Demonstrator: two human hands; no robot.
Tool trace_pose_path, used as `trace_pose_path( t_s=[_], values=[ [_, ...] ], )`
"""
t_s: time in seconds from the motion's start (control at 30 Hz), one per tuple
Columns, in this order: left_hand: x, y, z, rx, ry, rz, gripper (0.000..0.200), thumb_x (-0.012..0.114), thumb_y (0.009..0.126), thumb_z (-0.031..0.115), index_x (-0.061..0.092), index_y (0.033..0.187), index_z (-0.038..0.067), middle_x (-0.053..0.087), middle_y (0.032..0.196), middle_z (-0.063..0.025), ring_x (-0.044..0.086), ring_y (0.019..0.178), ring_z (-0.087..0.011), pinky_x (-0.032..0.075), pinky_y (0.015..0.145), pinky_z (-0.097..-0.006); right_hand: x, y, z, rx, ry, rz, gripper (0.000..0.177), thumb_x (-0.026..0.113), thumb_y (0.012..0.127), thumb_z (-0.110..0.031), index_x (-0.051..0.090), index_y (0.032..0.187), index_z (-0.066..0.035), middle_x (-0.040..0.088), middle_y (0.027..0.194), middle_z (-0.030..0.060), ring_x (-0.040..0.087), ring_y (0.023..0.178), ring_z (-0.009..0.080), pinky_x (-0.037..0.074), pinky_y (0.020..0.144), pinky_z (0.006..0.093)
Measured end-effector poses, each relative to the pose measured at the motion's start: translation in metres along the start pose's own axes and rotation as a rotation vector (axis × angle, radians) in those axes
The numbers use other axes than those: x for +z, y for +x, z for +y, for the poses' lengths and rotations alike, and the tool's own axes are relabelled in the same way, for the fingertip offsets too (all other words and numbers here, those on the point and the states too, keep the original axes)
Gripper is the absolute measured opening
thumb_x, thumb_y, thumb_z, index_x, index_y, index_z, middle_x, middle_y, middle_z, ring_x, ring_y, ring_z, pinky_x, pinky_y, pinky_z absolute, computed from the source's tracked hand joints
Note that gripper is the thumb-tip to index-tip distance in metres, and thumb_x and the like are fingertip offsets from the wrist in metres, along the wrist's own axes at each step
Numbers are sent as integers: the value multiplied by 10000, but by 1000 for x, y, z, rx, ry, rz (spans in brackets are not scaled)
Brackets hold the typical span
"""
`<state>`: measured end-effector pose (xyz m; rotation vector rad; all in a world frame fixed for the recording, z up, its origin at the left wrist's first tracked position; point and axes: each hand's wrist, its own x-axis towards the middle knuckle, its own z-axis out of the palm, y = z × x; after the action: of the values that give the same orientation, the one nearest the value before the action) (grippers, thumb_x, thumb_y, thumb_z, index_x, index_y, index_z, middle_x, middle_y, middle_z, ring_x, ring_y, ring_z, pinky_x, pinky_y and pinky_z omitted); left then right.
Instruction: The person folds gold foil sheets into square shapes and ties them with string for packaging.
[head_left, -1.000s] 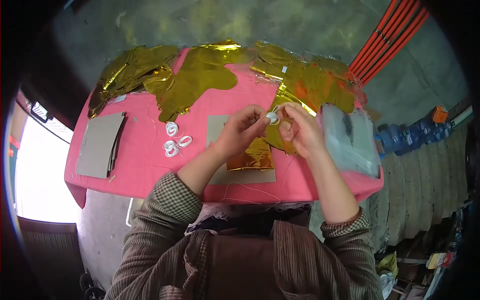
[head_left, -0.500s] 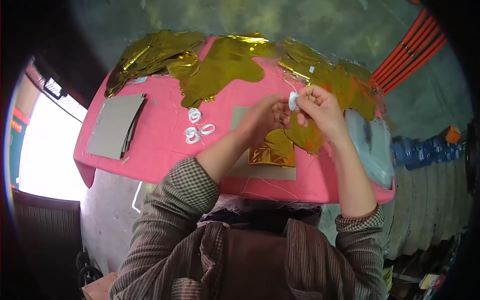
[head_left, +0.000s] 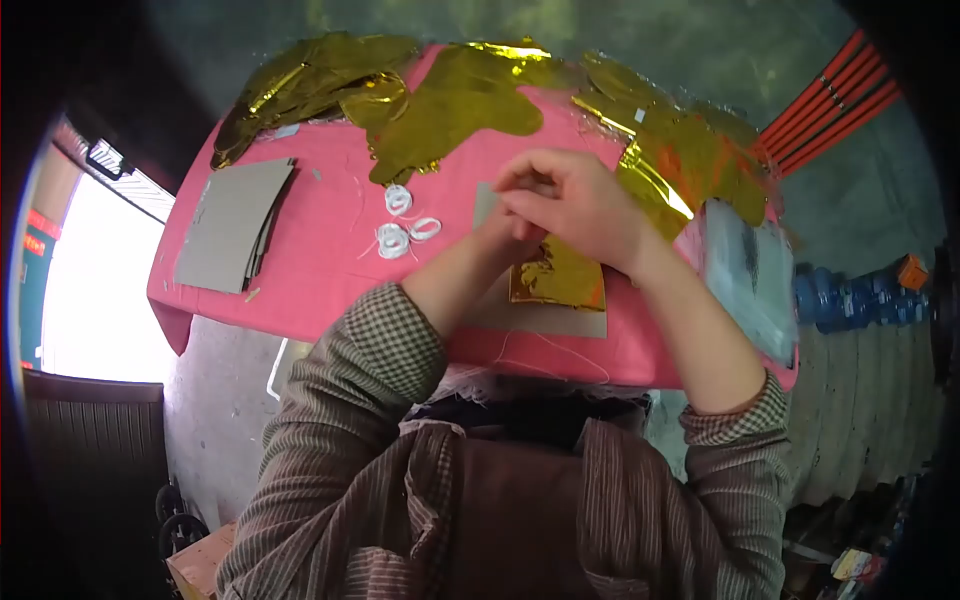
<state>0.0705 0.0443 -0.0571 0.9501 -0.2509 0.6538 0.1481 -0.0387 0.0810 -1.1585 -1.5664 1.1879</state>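
Note:
My right hand point(head_left: 585, 205) is raised above the middle of the pink table, its fingers curled in toward the left hand. My left hand point(head_left: 500, 232) is beneath and beside it, with its fingers mostly hidden by the right hand. Whatever is between the hands cannot be seen. Below them, a folded gold foil piece point(head_left: 560, 280) lies on a grey cardboard sheet point(head_left: 575, 320). Left of my hands, several small coils of white string point(head_left: 393, 240) rest on the cloth. A loose white thread point(head_left: 540, 338) curves over the front of the cardboard.
Gold foil sheets point(head_left: 450, 115) cover the far side of the pink tablecloth point(head_left: 330, 270). A stack of grey cardboard point(head_left: 230, 225) lies at the left, and a clear plastic pack point(head_left: 745, 280) at the right. Beyond the right edge are blue bottles point(head_left: 850, 300) on the floor.
My right hand has moved left and turned over the left hand. The white string coil that it pinched is now out of sight. The view has shifted slightly.

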Motion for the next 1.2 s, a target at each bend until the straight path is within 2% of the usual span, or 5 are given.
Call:
trace_pose_path(
  t_s=[0.17,0.7,0.97,1.13,1.2],
  values=[
    [44,30,17,-222,14,568,138,482,833,151,508,919,45,491,740,-30,476,631,-120,445,608,-269,-5,-62,4,96,-522,-132,118,596,735,-74,571,840,-26,570,685,21,545,618,94,427,558,240],
    [43,27,21,-233,87,525,124,464,848,151,502,920,58,491,745,-23,475,626,-111,452,628,-268,47,-71,56,-363,-1193,-311,113,556,695,-106,465,750,-67,493,712,85,574,602,237,464,502,364],
    [81,28,39,-608,-150,186,387,320,924,344,503,1086,44,598,953,-89,581,870,-200,469,780,-340,-32,-46,8,-132,-898,253,94,539,709,-62,471,773,-60,515,649,60,518,536,169,408,501,284],
    [47,26,35,-611,-268,-80,366,331,926,325,532,1062,52,576,756,-20,502,562,-112,410,535,-228,-72,-56,16,-70,-922,465,40,502,759,-52,464,758,-39,458,598,11,435,550,78,354,491,241],
    [58,26,42,-575,232,161,244,501,866,265,614,893,50,599,760,-15,531,666,-96,418,633,-226,-83,-68,20,23,-830,414,38,501,760,-48,464,760,-41,466,624,-4,420,554,74,350,500,227]
  ],
)
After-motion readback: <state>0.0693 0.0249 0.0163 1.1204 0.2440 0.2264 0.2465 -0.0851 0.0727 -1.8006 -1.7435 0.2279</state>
